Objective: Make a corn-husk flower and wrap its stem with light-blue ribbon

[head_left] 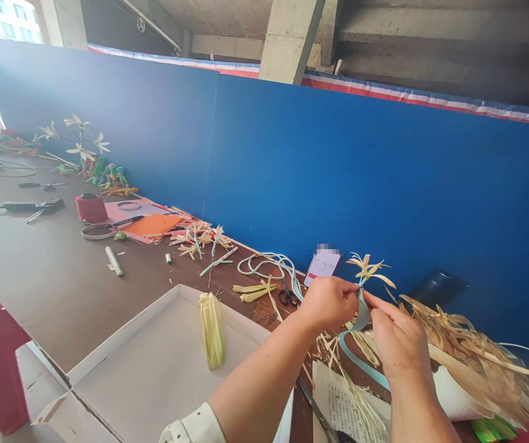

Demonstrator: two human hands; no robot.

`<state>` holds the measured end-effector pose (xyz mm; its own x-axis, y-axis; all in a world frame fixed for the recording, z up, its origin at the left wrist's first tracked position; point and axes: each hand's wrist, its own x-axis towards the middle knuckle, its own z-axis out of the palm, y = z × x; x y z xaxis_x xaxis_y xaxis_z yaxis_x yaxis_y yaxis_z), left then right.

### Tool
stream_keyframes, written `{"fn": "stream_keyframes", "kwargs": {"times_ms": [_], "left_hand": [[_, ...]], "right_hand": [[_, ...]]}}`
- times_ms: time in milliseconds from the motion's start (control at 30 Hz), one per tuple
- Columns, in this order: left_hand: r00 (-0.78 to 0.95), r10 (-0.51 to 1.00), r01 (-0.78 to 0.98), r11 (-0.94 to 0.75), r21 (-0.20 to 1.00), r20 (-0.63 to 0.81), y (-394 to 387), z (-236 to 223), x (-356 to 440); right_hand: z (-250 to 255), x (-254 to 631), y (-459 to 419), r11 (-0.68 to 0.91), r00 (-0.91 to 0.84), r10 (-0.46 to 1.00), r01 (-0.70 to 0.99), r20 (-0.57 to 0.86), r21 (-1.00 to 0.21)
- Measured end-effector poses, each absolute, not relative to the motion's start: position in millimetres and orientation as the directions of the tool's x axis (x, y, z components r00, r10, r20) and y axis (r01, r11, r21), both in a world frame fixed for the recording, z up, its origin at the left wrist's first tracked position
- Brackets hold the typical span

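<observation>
A pale flower [368,269] of dried husk petals stands upright at the fingertips of both hands. My left hand [329,303] is closed in a pinch at its stem, just below the petals. From the other side my right hand [398,335] comes in, thumb and fingers closed at the same spot, where a light blue strip [364,363] meets the stem. This strip loops down and runs behind my right wrist. The exact grip of the fingertips is partly hidden. Left of the hands lie black-handled scissors [287,296] and a coil of pale blue cord [268,264].
A white shallow box [130,351] holds a bundle of husk [211,332]. Dried husks [472,344] pile up at the right, near a printed sheet [338,394]. A phone [322,264] leans against the blue partition [338,166]. Red thread [91,209] stands farther left.
</observation>
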<state>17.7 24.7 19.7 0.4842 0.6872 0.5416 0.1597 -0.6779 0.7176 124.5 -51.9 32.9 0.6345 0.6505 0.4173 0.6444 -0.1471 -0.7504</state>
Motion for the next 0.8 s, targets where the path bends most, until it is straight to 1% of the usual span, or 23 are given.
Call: {"fn": "stream_keyframes", "kwargs": {"times_ms": [67, 133, 267, 367, 467, 533, 600, 633, 700, 800], "left_hand": [[0.504, 0.702, 0.158, -0.647, 0.746, 0.502, 22, 21, 16], [0.502, 0.721, 0.144, -0.614, 0.776, 0.478, 21, 23, 15], [0.472, 0.748, 0.103, -0.573, 0.813, 0.467, 20, 24, 16], [0.454, 0.786, 0.079, -0.505, 0.860, 0.420, 23, 24, 17], [0.457, 0.807, 0.058, -0.447, 0.893, 0.374, 27, 23, 17], [0.473, 0.800, 0.048, -0.443, 0.895, 0.370, 29, 23, 15], [0.505, 0.772, 0.050, -0.472, 0.880, 0.386, 29, 23, 12], [0.522, 0.754, 0.056, -0.496, 0.866, 0.398, 29, 24, 11], [0.550, 0.719, 0.081, -0.554, 0.829, 0.426, 26, 28, 8], [0.546, 0.703, 0.151, -0.618, 0.771, 0.456, 21, 34, 6]], "right_hand": [[33, 124, -52, -0.120, 0.578, 0.664, 0.708, 0.474, -0.696], [34, 122, -52, -0.116, 0.544, 0.675, 0.745, 0.497, -0.657], [34, 120, -51, -0.169, 0.560, 0.695, 0.738, 0.452, -0.654], [28, 123, -51, -0.132, 0.563, 0.720, 0.684, 0.405, -0.717], [20, 128, -51, -0.071, 0.590, 0.729, 0.570, 0.347, -0.819], [17, 129, -52, -0.041, 0.607, 0.738, 0.479, 0.297, -0.877], [17, 129, -54, -0.035, 0.604, 0.751, 0.440, 0.267, -0.898], [18, 129, -55, -0.043, 0.600, 0.754, 0.452, 0.268, -0.891], [23, 129, -57, -0.079, 0.589, 0.751, 0.530, 0.300, -0.844], [31, 129, -59, -0.125, 0.544, 0.741, 0.687, 0.393, -0.716]]}}
